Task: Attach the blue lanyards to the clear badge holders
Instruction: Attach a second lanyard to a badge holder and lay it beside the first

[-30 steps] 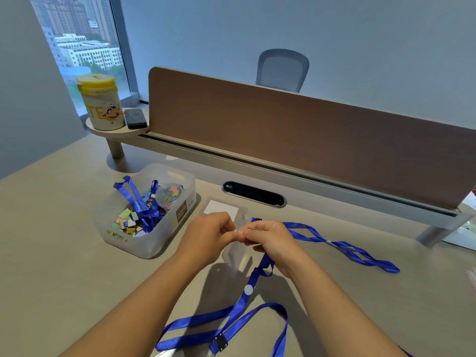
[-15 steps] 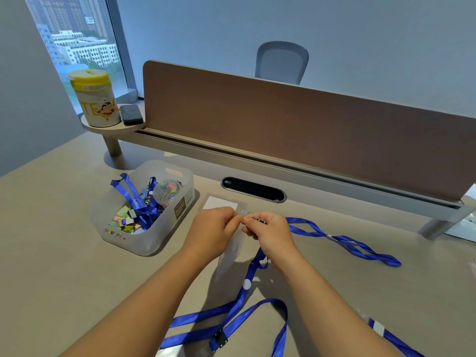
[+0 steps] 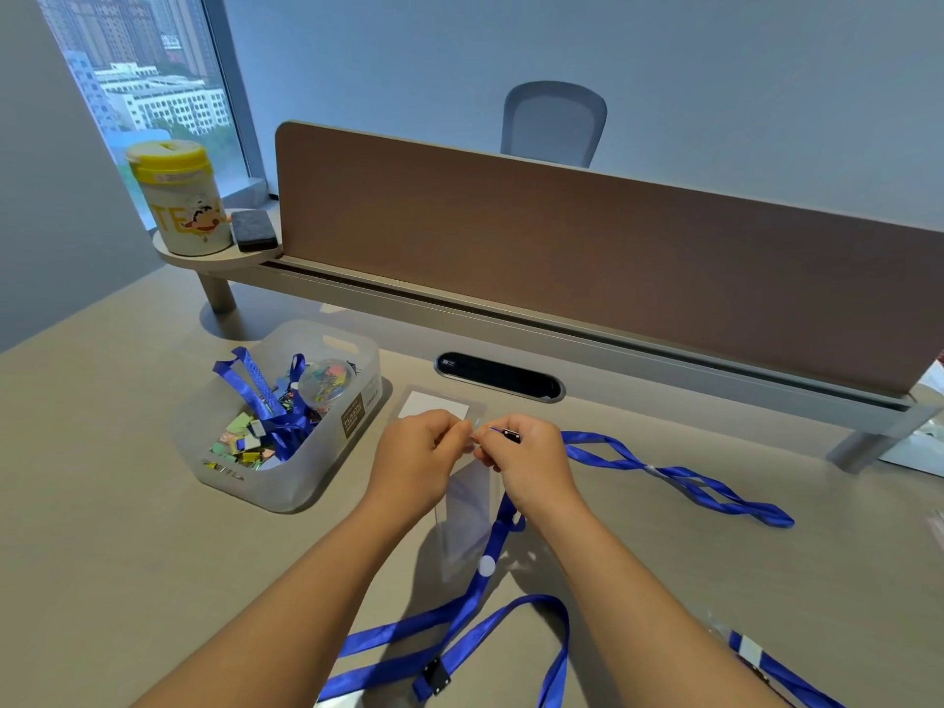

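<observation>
A blue lanyard (image 3: 449, 620) loops across the desk (image 3: 102, 528) at the near edge. Above it, the left hand (image 3: 419, 462) pinches the top of a clear badge holder (image 3: 467, 523), which hangs upright; the right hand (image 3: 526, 465) grips the lanyard's clip (image 3: 511, 435) beside it. Left is a plastic bin (image 3: 286, 416); bare desk lies right. A divider panel (image 3: 613, 258) closes the far edge

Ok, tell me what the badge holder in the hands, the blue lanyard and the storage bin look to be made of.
Badge holder: thin, clear, flexible plastic by the look; the desk shows through it and it hangs limp.
Blue lanyard: flat woven fabric ribbon, probably polyester; slight sheen, and it twists and folds softly.
Storage bin: frosted translucent plastic, seemingly rigid; contents show blurred through its wall.
</observation>
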Tool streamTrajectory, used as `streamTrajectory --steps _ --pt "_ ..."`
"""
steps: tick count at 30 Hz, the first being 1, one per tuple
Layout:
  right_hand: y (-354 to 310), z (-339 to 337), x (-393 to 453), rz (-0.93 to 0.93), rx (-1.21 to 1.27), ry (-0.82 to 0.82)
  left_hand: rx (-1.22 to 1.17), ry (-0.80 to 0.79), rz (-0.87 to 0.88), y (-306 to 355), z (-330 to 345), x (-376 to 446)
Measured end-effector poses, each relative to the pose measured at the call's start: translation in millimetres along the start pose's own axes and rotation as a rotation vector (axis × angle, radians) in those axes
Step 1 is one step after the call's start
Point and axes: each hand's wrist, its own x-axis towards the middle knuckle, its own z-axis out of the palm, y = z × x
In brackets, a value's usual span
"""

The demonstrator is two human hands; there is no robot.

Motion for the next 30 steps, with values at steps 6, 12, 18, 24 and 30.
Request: streamTrajectory --steps 6,12,18,24,30 --pt "-1.0 0.2 -2.9 -0.035 0.025 -0.015 -0.12 0.0 -0.033 -5.4 -0.7 -0.3" --pt "-4.8 -4.7 1.3 0.002 0.109 -0.064 -0.252 -0.104 -0.05 -8.8 -10.1 5.5" --pt "-12.2 -8.8 4.4 0.144 0.369 -0.118 -0.223 -0.109 0.015 -9.0 -12.3 0.5" --pt "-19.0 -13.1 6.7 0.181 0.435 -0.142 -0.234 0.004 -0.01 -4.7 -12.4 2.6" --pt "-36.8 -14.9 16.2 0.102 0.153 -0.096 -0.028 0.22 0.129 6.4 -20.9 12.5"
